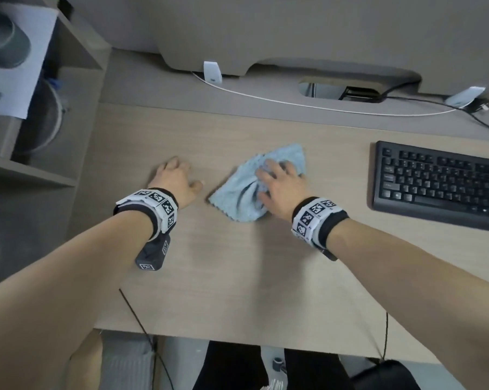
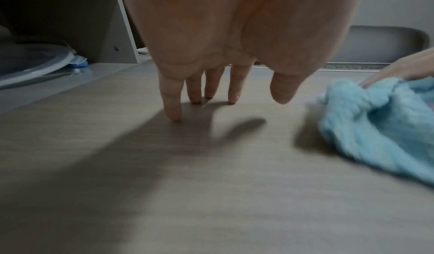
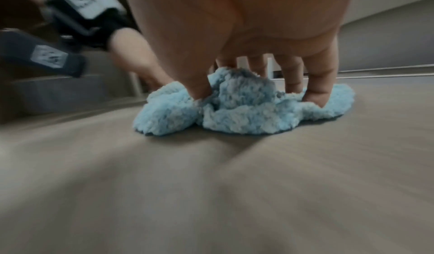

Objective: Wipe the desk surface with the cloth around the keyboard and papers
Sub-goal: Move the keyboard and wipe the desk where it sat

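A light blue fluffy cloth [image 1: 237, 192] [image 3: 234, 113] lies bunched on the wood-grain desk [image 1: 237, 277], left of a black keyboard [image 1: 440, 181]. My right hand [image 1: 280, 178] [image 3: 256, 94] lies on top of the cloth with spread fingers pressing it onto the desk, and the fabric puckers up between thumb and fingers. My left hand [image 1: 175, 175] [image 2: 211, 83] is a little to the left of the cloth [image 2: 380, 124], holding nothing. Its fingertips [image 2: 173, 113] touch the bare desk. Both wrists wear marker bands.
A shelf unit [image 1: 40, 170] borders the desk on the left, with a white sheet [image 1: 21, 66] on its top. A white cable [image 1: 294, 104] and a black cable [image 1: 435, 101] run along the back near a cable opening [image 1: 342, 90]. The desk's front edge [image 1: 237, 340] is near me.
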